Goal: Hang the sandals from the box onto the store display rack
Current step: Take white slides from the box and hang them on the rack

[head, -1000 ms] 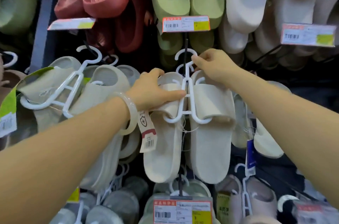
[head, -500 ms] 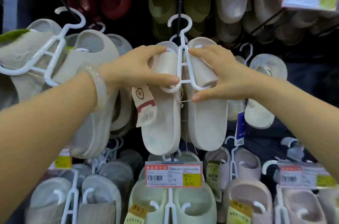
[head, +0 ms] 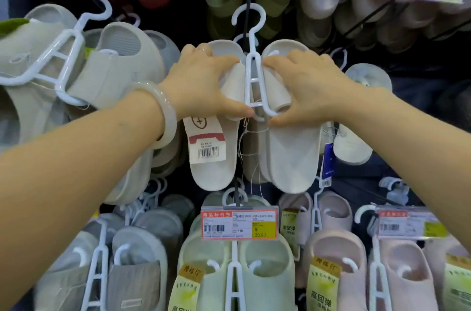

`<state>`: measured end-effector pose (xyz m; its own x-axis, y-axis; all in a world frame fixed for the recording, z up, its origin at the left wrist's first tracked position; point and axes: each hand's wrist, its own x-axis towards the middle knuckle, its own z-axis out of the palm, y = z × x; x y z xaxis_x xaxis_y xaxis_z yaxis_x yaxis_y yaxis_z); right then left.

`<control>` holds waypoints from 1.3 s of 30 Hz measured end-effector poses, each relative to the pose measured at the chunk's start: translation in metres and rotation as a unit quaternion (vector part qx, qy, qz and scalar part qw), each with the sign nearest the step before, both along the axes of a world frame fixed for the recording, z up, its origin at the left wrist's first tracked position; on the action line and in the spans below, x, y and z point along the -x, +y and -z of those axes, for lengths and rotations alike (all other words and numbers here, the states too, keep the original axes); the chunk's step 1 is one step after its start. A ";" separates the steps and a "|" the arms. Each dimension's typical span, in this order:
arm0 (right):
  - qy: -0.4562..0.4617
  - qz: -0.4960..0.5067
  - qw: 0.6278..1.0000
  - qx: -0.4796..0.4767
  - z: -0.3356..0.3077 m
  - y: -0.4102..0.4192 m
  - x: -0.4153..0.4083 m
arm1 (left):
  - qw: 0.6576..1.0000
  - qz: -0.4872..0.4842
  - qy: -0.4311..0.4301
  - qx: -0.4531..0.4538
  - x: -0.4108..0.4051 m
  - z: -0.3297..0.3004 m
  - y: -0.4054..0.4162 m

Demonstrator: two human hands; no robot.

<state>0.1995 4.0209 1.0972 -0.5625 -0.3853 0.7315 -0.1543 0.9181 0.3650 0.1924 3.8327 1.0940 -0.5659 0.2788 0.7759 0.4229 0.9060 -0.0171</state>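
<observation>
Cream sandals (head: 293, 152) on a hanger (head: 251, 76), straps clasped by left hand (head: 201, 86) and right hand (head: 308, 86).

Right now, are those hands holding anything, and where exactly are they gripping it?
Yes. The left hand grips the strap of the left cream sandal, the right hand the strap of the right cream sandal, either side of their shared white hanger.

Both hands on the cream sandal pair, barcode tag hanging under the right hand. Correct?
Not quite. In the head view the barcode tag hangs under the left hand, not the right hand. Both hands do grip the cream sandal pair on its white hanger.
</observation>
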 end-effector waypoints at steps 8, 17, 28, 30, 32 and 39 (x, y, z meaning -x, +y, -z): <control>-0.012 0.016 1.000 -0.006 0.000 -0.003 -0.004 | 1.000 0.010 -0.028 0.010 -0.001 -0.002 -0.008; -0.025 -0.040 0.997 0.062 0.014 0.000 -0.008 | 0.996 0.074 -0.045 -0.005 -0.002 0.002 -0.020; -0.059 -0.078 0.980 0.176 0.030 -0.002 -0.017 | 0.988 0.150 -0.020 -0.043 0.003 0.020 -0.027; -0.059 -0.084 0.977 0.186 0.030 -0.003 -0.020 | 0.987 0.158 -0.012 -0.041 0.003 0.024 -0.028; -0.061 -0.081 0.978 0.181 0.029 -0.004 -0.022 | 0.986 0.159 -0.008 -0.041 0.003 0.027 -0.030; -0.065 -0.085 0.982 0.154 0.031 -0.008 -0.023 | 0.993 0.113 0.033 -0.004 -0.016 0.040 -0.030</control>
